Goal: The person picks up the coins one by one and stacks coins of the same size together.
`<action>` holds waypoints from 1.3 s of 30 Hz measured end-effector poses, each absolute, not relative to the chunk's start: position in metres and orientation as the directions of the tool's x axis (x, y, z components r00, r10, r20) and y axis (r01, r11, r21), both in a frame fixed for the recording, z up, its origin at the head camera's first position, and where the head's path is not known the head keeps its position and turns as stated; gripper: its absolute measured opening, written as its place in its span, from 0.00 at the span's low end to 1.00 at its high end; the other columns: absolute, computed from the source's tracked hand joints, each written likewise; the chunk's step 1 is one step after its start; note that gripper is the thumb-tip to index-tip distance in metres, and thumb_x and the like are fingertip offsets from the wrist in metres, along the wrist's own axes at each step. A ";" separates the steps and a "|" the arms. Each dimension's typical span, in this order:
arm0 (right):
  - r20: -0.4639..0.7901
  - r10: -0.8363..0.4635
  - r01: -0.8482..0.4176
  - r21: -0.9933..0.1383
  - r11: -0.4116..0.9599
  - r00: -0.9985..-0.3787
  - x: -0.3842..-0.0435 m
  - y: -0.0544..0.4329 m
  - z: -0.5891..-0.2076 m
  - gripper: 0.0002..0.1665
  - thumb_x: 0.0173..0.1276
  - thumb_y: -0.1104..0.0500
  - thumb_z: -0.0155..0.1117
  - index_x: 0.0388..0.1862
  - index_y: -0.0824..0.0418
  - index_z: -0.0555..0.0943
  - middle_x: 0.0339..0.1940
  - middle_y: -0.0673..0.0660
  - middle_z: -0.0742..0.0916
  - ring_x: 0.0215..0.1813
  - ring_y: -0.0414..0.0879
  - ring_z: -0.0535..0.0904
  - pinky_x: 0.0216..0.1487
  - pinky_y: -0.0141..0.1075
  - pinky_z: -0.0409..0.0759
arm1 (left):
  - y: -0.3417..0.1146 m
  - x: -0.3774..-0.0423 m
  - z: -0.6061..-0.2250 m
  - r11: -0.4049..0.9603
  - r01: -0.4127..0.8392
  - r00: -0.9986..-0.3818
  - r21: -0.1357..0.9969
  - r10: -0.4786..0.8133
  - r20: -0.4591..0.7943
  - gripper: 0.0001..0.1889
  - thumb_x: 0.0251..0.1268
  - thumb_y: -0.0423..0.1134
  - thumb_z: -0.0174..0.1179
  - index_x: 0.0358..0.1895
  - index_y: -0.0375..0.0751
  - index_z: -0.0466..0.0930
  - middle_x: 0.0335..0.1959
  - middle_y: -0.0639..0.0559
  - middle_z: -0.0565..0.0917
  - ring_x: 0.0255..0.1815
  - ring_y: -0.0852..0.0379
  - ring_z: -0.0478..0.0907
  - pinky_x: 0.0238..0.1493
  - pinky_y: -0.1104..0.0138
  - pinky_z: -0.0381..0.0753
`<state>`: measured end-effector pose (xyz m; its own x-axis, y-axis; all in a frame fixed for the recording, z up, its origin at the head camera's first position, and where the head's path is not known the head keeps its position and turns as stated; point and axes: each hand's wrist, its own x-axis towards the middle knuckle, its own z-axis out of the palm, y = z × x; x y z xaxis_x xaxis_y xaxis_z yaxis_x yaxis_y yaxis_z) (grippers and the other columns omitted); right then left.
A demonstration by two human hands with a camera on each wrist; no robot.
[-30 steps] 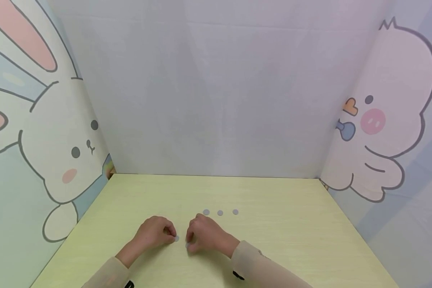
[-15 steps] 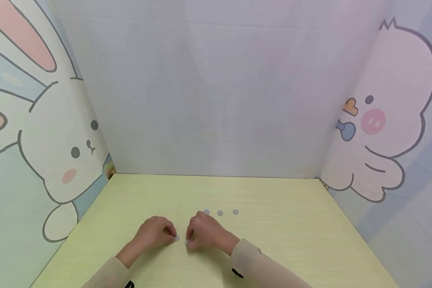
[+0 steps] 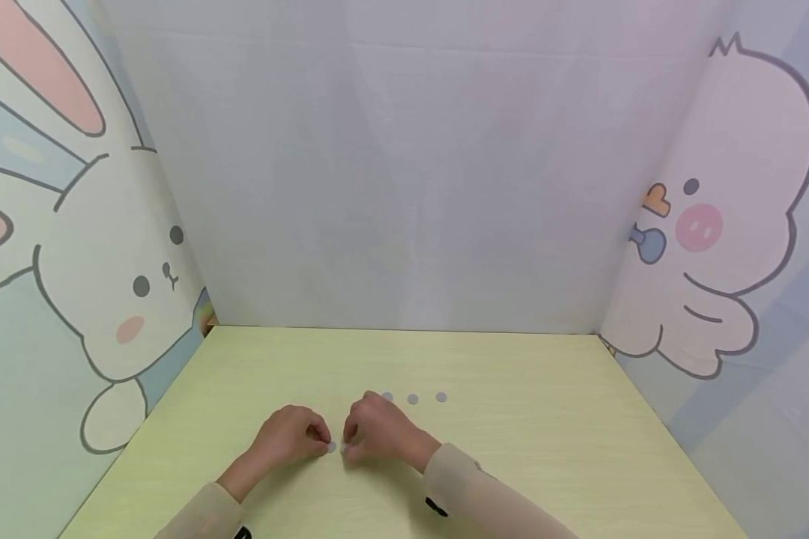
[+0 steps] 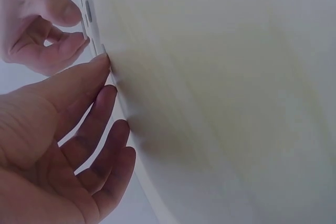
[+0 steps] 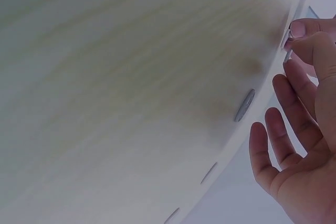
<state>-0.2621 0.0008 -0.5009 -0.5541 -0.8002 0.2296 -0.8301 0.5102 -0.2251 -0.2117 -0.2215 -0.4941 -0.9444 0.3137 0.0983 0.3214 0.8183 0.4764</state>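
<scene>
My left hand (image 3: 292, 434) pinches the edge of a small silver coin (image 3: 332, 447) between thumb and forefinger, low over the table. Just to its right, my right hand (image 3: 380, 430) holds a second silver coin (image 3: 344, 448) by thumb and forefinger. The two coins face each other with a narrow gap in the head view. In the right wrist view, the right hand's coin (image 5: 287, 57) is seen nearly edge-on beside the left fingertips. The other fingers of the left hand (image 4: 79, 145) are bent loosely, their tips near the tabletop.
Beyond the right hand, three more coins lie in a row on the pale yellow table (image 3: 526, 434): one partly covered by the hand (image 3: 387, 396), a middle coin (image 3: 413, 399) and a right-hand coin (image 3: 441, 397). A plain curtain (image 3: 404, 187) stands behind the table, with cartoon-printed cloth at both sides.
My right hand has shifted slightly left and away from me, bringing its coin nearer the left hand's coin. The left hand stays in place, and the row of coins is unmoved.
</scene>
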 end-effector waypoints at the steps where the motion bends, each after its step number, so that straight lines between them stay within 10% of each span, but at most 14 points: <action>1: 0.234 -0.801 -0.832 -0.229 0.506 -0.552 -0.263 -0.001 -0.501 0.02 0.57 0.54 0.81 0.30 0.47 0.94 0.29 0.36 0.89 0.37 0.31 0.74 0.43 0.22 0.70 | -0.221 -0.212 -0.494 0.817 0.319 -0.945 0.480 0.312 0.096 0.08 0.55 0.41 0.82 0.28 0.56 0.90 0.26 0.70 0.83 0.29 0.68 0.73 0.35 0.66 0.75; 39: 0.197 -0.684 -0.698 -0.384 0.605 -0.702 -0.253 -0.020 -0.503 0.05 0.60 0.51 0.84 0.28 0.47 0.94 0.22 0.33 0.85 0.30 0.28 0.70 0.41 0.25 0.69 | -0.225 -0.212 -0.495 0.780 0.272 -0.955 0.564 0.290 0.058 0.08 0.55 0.37 0.81 0.28 0.55 0.90 0.26 0.67 0.85 0.30 0.66 0.76 0.35 0.66 0.75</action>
<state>-0.2535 -0.0200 -0.5034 -0.7020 -0.6843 0.1973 -0.6976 0.6050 -0.3839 -0.2116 -0.2246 -0.4950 -0.9552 0.2903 0.0584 0.2715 0.7798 0.5641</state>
